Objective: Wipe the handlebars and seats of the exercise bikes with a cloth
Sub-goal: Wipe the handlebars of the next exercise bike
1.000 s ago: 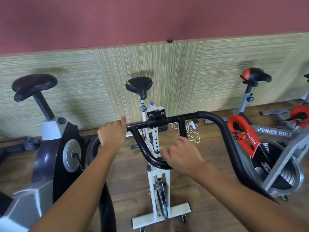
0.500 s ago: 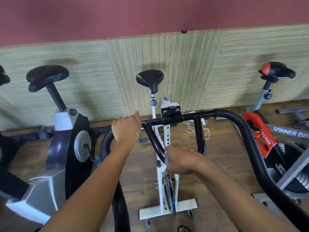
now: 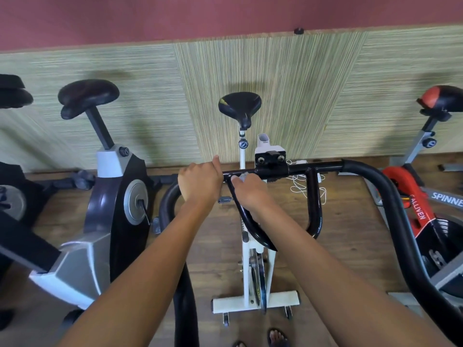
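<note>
There's the left hand [image 3: 200,182] clamped round the handlebars [image 3: 325,167] at the left bend. The right hand [image 3: 251,194] is wrapped on the inner loop just beside it, with a scrap of white cloth [image 3: 242,176] peeking out at the fingers. The risk is that small wad sliding out on the curve, leaving bare skin rubbing the bar. I count four bikes, four seats and one cloth, and the middle seat [image 3: 239,106] sits far beyond both hands.

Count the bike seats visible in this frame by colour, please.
Black seats: 3 (one cut off at the left edge)
Red-and-black seats: 1
Total: 4
</note>
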### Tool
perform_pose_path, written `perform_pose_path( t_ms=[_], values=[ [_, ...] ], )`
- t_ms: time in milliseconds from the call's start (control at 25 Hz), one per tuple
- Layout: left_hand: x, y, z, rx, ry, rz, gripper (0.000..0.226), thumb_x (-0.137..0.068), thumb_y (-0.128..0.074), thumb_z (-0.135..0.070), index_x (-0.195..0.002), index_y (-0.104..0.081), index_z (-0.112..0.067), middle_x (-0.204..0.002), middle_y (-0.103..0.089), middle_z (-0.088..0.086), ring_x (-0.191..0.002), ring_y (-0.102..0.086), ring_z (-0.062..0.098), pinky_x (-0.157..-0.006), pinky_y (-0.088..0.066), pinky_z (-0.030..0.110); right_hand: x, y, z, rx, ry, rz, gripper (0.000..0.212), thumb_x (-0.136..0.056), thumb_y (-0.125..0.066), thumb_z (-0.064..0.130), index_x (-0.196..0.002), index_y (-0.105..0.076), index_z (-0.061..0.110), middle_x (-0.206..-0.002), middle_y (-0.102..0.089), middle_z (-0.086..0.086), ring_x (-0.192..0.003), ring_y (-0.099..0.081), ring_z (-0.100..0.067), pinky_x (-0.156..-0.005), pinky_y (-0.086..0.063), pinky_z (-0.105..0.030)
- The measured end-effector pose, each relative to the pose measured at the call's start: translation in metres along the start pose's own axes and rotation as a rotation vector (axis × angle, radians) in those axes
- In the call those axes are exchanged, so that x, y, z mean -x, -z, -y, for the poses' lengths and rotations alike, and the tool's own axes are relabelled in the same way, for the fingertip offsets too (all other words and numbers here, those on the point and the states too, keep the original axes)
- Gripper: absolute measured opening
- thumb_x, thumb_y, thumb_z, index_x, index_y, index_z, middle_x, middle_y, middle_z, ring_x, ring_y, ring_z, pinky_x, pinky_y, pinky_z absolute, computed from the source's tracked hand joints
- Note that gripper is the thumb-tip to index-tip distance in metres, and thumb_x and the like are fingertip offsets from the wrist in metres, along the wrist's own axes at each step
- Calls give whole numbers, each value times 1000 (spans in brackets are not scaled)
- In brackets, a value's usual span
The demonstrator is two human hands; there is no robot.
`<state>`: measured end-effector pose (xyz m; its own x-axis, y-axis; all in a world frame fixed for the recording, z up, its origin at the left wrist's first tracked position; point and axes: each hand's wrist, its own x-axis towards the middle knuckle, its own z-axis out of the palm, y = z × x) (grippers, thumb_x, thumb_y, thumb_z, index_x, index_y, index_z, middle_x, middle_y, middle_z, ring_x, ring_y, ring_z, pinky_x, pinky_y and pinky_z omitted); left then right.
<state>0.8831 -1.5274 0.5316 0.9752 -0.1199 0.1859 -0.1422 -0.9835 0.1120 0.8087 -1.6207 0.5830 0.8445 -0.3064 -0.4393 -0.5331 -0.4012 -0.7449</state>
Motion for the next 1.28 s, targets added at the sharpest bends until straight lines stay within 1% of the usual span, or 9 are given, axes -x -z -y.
perform_pose_path(
  t_ms=[120, 240, 360, 520, 640, 800, 920, 1040, 1280],
  values=[
    [1, 1, 0, 3, -3, -20, 61, -107, -24, -37, -56, -48, -12, -61, -57, 11, -61, -44, 26, -73, -40, 38, 9, -2, -10, 78, 44, -8, 34, -107, -38, 34, -119, -53, 5, -127, -59, -14, -124, -52, -32, -85, -37, -33],
    [2, 0, 1, -2, -26, -36, 62, -107, -24, -37, -56, -48, -12, -64, -63, 13, -59, -44, 25, -73, -41, 38, 23, 3, -43, 97, 87, 20, 44, -106, -40, 38, -135, -49, 5, -132, -59, -14, -123, -54, -32, -97, -40, -36],
    [0, -1, 3, 18, -29, -9, 62, -107, -23, -38, -60, -52, -10, -65, -61, 13, -62, -47, 26, -74, -40, 39, 23, 27, -60, -342, -52, 151, 47, -105, -46, 40, -118, -59, -3, -104, -66, -16, -94, -63, -29, -102, -47, -46],
    [-1, 7, 2, 251, 32, 3, 49, -105, -28, -38, -87, -64, -11, -87, -63, 8, -89, -59, 31, -89, -37, 45, 28, 70, -55, -888, -139, 122, 42, -94, -64, 36, -121, -58, 4, -118, -65, -15, -106, -64, -28, -93, -52, -44],
    [16, 34, -29, 577, -76, -142, 32, -104, -41, -35, -105, -67, -15, -107, -63, 1, -102, -55, 22, -94, -37, 43, 42, 97, -55, -1050, -96, 81, 42, -83, -77, 12, -119, -61, -2, -120, -66, -18, -106, -66, -28, -82, -59, -38],
    [49, 77, -102, 1073, -301, 221, 28, -105, -44, -36, -95, -64, -17, -89, -64, -5, -79, -57, 7, -75, -43, 26, 62, 127, -75, -996, -64, -152, 16, -89, -71, 11, -102, -68, 3, -109, -73, -14, -104, -69, -29, -103, -50, -49],
    [66, 92, -154, 1226, -355, 619, 43, -105, -39, -47, -106, -67, -15, -98, -72, 2, -92, -69, 18, -82, -54, 33, 83, 160, -91, -1001, 15, -324, 17, -100, -59, 25, -96, -67, 11, -96, -75, -6, -95, -70, -25, -95, -52, -45],
    [86, 98, -206, 1258, -290, 929, 57, -97, -40, -63, -111, -70, -17, -108, -75, 8, -103, -71, 27, -90, -58, 45, 104, 192, -117, -1062, 68, -367, 29, -105, -48, 30, -110, -66, 8, -107, -75, -9, -97, -73, -23, -79, -59, -40],
    [112, 82, -299, 1339, -216, 1035, 24, -96, -64, -26, -110, -70, -7, -102, -71, 8, -84, -67, 17, -72, -59, 28, 97, 259, -179, -1121, 85, -404, 33, -104, -49, 35, -109, -68, 9, -108, -75, -9, -95, -73, -19, -87, -57, -35]
  ],
)
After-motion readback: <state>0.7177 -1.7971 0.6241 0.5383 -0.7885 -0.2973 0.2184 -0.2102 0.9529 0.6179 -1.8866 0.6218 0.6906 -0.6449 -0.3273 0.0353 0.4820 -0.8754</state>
